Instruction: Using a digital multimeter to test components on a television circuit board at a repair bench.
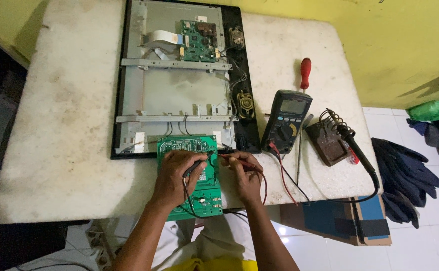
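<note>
A green circuit board (192,145) lies at the table's near edge, partly overhanging it. My left hand (175,175) rests on the board and grips a black test probe (195,167) whose tip touches the board. My right hand (243,173) holds a red test probe (229,157) pointed at the board's right edge. Red and black leads (282,175) run from the probes to a dark multimeter (286,120) lying to the right.
An opened flat-screen panel (179,90) with a small green board (198,42) fills the middle of the white table (64,115). A red-handled screwdriver (305,75) and a soldering iron (352,143) on its stand (330,140) lie right. A cardboard box (350,221) and dark cloth (405,175) sit on the floor.
</note>
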